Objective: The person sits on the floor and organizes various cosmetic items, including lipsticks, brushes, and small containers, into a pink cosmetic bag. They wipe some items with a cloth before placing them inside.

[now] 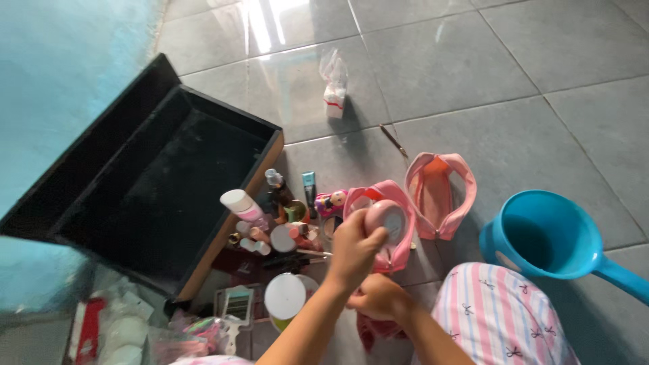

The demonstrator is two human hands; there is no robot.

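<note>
The left hand (pixel 353 249) is closed around a round pink compact (pixel 385 220), holding it just over the open mouth of a pink pouch (pixel 399 251) that sits on the grey tiled floor (pixel 514 122). The right hand (pixel 380 297) is curled shut low on the same pouch, seemingly pinching its fabric, though exactly what the fingers pinch is hard to tell. As a judgement, the step in hand is moving the compact at the pouch's opening; whether in or out cannot be read from a single view. The next move calls for the right hand to keep the mouth spread and steady while the left guides the compact cleanly past the zip edge. A 2nd pink pouch (pixel 441 196) lies open just beside the 1st, toward the floor's far side. To the left, small bottles and jars (pixel 270 223) crowd against the wooden edge of a black drawer (pixel 149 182). A blue plastic dipper (pixel 551 236) stands to the right, its handle cut off by the right edge of the view. A striped knee (pixel 497 318) hides the floor below it, the lower part of the held pouch is covered by the hands, and the items at the bottom left corner are blurred.
</note>
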